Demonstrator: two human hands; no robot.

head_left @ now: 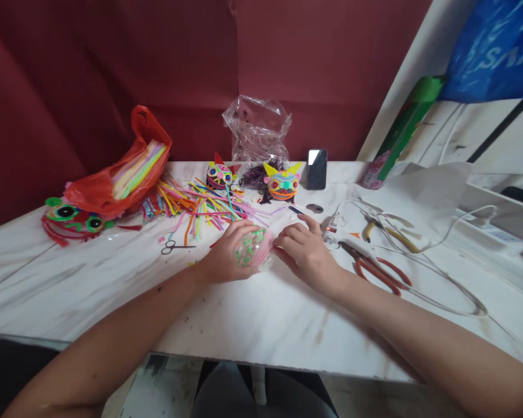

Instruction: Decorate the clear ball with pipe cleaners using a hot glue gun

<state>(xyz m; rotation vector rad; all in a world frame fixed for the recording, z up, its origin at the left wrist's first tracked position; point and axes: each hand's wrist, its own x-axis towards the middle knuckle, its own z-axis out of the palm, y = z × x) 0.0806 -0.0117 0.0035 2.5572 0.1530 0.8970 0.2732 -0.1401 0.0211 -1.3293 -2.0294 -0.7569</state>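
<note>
My left hand (pixel 226 255) is closed around a rounded, see-through craft piece (pixel 251 247) with green dots inside and pink strips along its right side. At that pink edge, the bent fingers of my right hand (pixel 303 252) come together; whatever they pinch is too small to make out. A small dark blue stick (pixel 294 210) lies just beyond the right hand. Beside the right wrist is a white glue gun (pixel 346 239), with red-handled pliers (pixel 379 273) next to it. Small scissors (pixel 176 248) rest left of my left hand.
Loose coloured pipe cleaners (pixel 200 203) spread behind my left hand, near a red bag (pixel 117 180). Finished animal heads, one yellow-horned (pixel 282 184), one red (pixel 74 220), stand around. A phone (pixel 316 169) leans at the back; a white cable (pixel 453 296) loops at right.
</note>
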